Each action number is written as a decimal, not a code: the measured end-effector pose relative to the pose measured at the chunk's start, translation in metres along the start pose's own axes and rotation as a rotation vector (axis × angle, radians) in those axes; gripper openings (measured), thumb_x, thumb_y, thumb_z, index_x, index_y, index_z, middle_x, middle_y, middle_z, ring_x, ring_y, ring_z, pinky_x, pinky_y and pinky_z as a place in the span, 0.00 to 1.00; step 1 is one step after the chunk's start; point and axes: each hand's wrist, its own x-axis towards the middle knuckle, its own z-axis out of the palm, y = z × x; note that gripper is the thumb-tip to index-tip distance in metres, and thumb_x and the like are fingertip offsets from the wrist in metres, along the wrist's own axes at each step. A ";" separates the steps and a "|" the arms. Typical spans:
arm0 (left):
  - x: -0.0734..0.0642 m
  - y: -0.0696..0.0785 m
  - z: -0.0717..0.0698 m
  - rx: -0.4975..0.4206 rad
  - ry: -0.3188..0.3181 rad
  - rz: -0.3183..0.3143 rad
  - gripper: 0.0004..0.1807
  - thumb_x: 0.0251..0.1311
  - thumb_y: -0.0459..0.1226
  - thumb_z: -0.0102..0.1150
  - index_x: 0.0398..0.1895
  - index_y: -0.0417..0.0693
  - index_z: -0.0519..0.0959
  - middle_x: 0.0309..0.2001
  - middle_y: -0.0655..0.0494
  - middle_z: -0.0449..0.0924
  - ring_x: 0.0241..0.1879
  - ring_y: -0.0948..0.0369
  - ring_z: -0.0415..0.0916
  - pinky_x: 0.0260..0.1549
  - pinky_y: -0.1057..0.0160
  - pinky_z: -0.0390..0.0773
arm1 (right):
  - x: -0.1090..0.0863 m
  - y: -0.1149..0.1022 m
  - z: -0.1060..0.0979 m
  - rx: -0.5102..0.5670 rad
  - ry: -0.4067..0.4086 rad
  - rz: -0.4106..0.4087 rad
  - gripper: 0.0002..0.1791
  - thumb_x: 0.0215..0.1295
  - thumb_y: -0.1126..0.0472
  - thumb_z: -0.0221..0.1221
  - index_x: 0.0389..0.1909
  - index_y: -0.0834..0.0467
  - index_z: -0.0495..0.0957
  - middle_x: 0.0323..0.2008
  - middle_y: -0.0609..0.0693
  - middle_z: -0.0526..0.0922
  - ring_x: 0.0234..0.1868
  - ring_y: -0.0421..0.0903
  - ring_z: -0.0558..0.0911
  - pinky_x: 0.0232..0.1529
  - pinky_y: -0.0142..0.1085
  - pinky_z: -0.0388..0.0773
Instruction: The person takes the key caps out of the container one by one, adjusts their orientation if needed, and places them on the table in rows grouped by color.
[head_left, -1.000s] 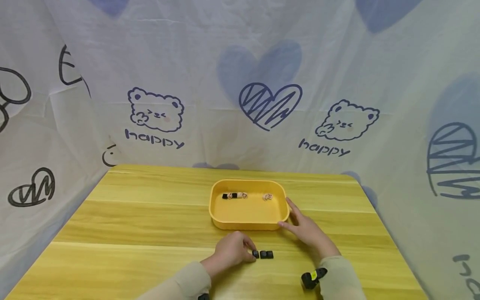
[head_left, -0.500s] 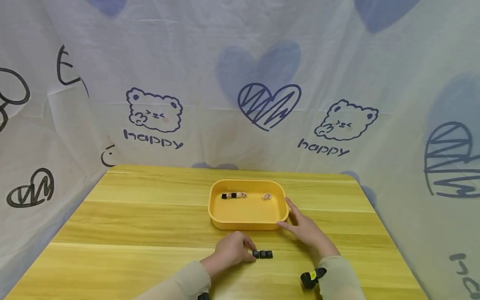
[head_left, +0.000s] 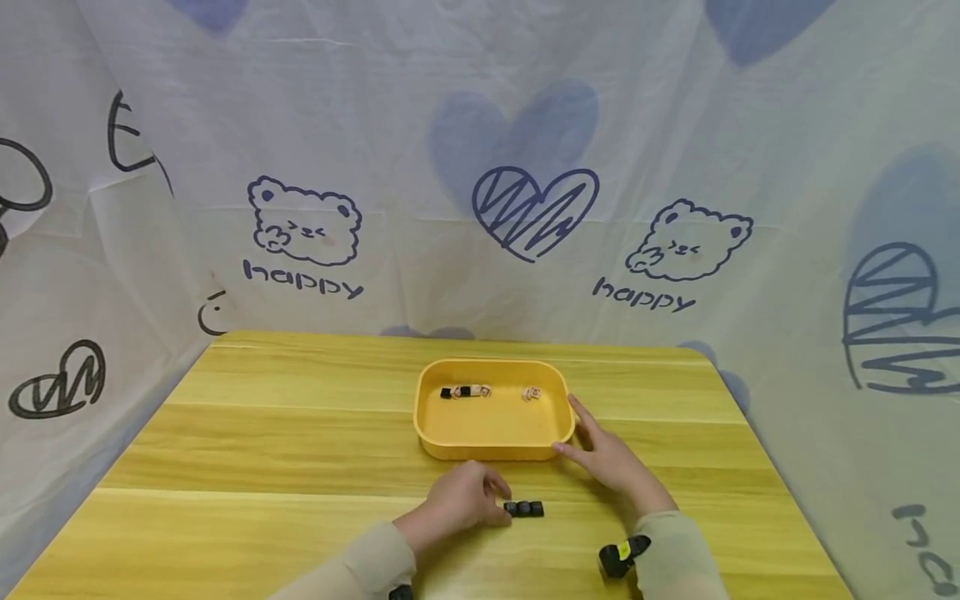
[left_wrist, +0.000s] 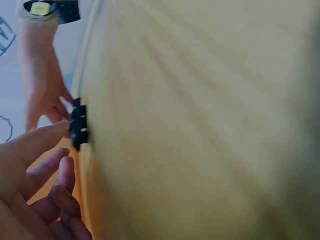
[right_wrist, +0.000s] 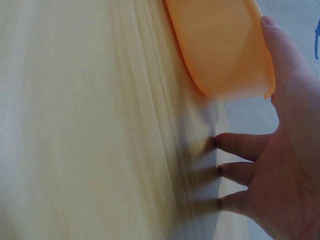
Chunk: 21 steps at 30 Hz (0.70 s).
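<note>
Three small black cube-like pieces (head_left: 523, 508) form a row on the table, touching or nearly so. My left hand (head_left: 459, 497) is at the row's left end, thumb and index finger parted around it. In the left wrist view the thumb tip reaches close to the black pieces (left_wrist: 78, 125); contact cannot be told. A yellow tray (head_left: 495, 452) stands behind the row. My right hand (head_left: 611, 460) rests at its right end, thumb on the rim in the right wrist view, other fingers spread and reaching down to the table.
Inside the tray a short row of black and pale small pieces (head_left: 466, 392) lies at the back left. A few pale pieces (head_left: 531, 393) sit apart at the right. The wooden table (head_left: 262, 450) ends at a printed cloth (head_left: 420, 250) behind.
The leftmost black piece has slid right against the other two, closing the gap. My left thumb and index finger have parted slightly from it. The right hand stays at the tray.
</note>
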 end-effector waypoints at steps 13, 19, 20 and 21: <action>0.006 0.023 -0.050 0.067 -0.006 0.201 0.13 0.48 0.37 0.76 0.39 0.52 0.87 0.22 0.69 0.75 0.24 0.69 0.72 0.32 0.66 0.73 | 0.000 -0.001 0.001 -0.005 0.009 0.001 0.50 0.65 0.38 0.58 0.79 0.46 0.41 0.69 0.64 0.63 0.68 0.68 0.61 0.64 0.64 0.54; 0.017 0.021 -0.077 0.194 -0.004 0.258 0.14 0.50 0.37 0.74 0.43 0.52 0.86 0.24 0.70 0.76 0.25 0.69 0.72 0.30 0.66 0.75 | 0.000 -0.001 0.002 0.002 0.010 0.008 0.50 0.64 0.37 0.58 0.79 0.45 0.41 0.70 0.63 0.62 0.68 0.68 0.60 0.65 0.64 0.53; 0.019 0.020 -0.081 0.217 -0.002 0.260 0.15 0.51 0.38 0.74 0.44 0.52 0.86 0.25 0.70 0.76 0.25 0.69 0.72 0.29 0.66 0.75 | 0.000 0.000 0.002 0.004 0.010 0.008 0.50 0.64 0.37 0.58 0.79 0.45 0.41 0.70 0.63 0.61 0.68 0.68 0.60 0.65 0.64 0.52; 0.021 0.019 -0.085 0.233 0.000 0.260 0.15 0.51 0.38 0.74 0.44 0.52 0.85 0.26 0.68 0.77 0.25 0.68 0.73 0.29 0.65 0.75 | 0.000 0.000 0.002 0.011 0.008 0.007 0.50 0.64 0.36 0.58 0.79 0.45 0.41 0.70 0.63 0.62 0.68 0.67 0.60 0.65 0.64 0.52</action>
